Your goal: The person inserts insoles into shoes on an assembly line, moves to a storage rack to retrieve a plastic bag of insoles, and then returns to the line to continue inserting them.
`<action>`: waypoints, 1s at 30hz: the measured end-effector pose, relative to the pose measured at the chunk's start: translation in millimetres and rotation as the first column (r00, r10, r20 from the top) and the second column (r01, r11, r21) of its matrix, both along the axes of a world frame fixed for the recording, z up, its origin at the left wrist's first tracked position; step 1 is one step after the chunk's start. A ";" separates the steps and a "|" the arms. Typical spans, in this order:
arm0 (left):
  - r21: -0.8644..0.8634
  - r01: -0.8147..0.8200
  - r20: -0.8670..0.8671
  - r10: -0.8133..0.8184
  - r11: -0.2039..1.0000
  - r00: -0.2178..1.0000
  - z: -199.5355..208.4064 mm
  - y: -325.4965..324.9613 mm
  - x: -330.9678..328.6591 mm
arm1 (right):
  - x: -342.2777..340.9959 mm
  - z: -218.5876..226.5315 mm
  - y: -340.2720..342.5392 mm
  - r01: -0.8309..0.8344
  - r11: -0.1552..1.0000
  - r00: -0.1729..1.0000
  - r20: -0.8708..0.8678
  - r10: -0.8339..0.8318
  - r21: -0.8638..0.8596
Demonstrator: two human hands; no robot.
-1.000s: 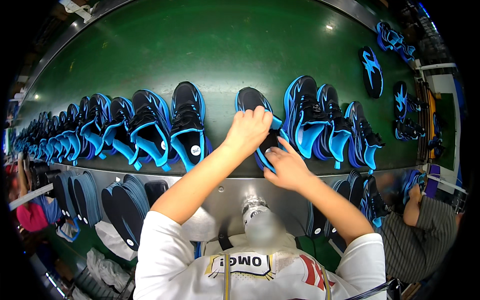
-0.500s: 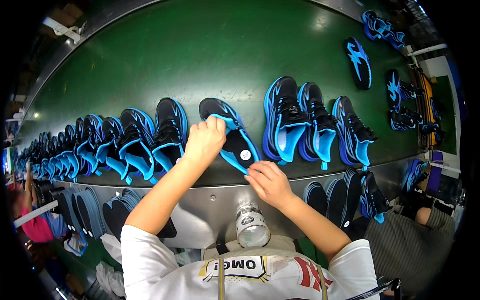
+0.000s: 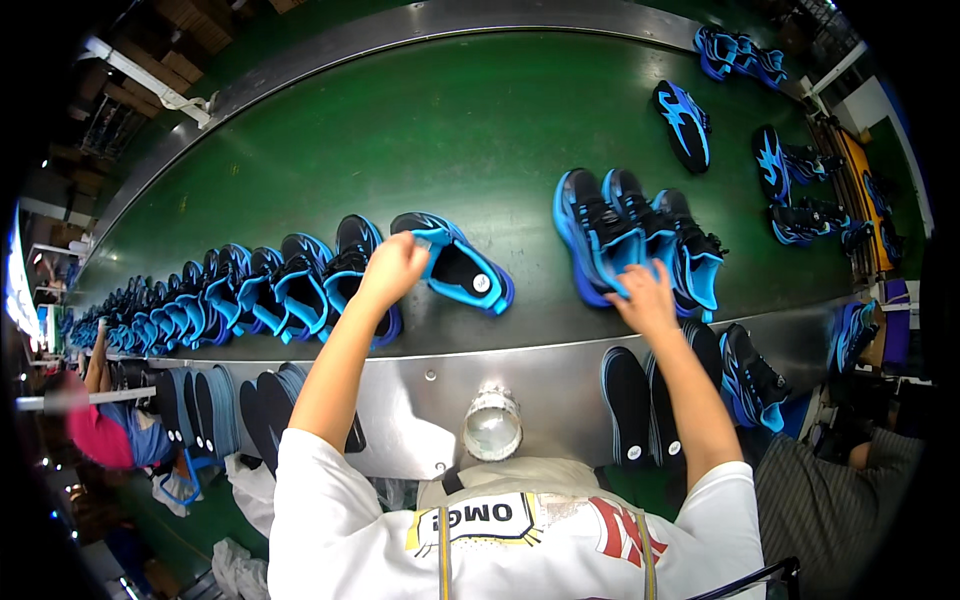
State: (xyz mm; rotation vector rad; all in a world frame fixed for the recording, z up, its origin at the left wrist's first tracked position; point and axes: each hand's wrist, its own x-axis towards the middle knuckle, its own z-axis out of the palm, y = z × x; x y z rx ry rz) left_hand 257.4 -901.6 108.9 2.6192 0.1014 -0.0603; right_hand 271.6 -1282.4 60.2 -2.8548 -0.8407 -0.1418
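Shoe (image 3: 464,274) partly hidden behind left hand (image 3: 396,268); right hand (image 3: 646,300) blurred.

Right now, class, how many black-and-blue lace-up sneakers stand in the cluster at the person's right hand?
3: the left sneaker, the middle sneaker and the right sneaker, all around the right hand. They overlap, so parts are hidden.

The upper body wears a white short-sleeved T-shirt (image 3: 540,572). Its print comprises a black-outlined, yellow-edged lettered panel (image 3: 490,522) and a red graphic (image 3: 626,538). Two narrow yellow-and-grey straps (image 3: 445,555) cross it lengthwise. The left hand (image 3: 395,268) and right hand (image 3: 646,300) are bare.
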 end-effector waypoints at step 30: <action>0.154 0.513 0.230 -0.536 0.844 0.812 -1.1 -40.6 -240.5 | -286.5 5.3 181.2 0.362 0.777 0.841 -0.540 -0.033 0.515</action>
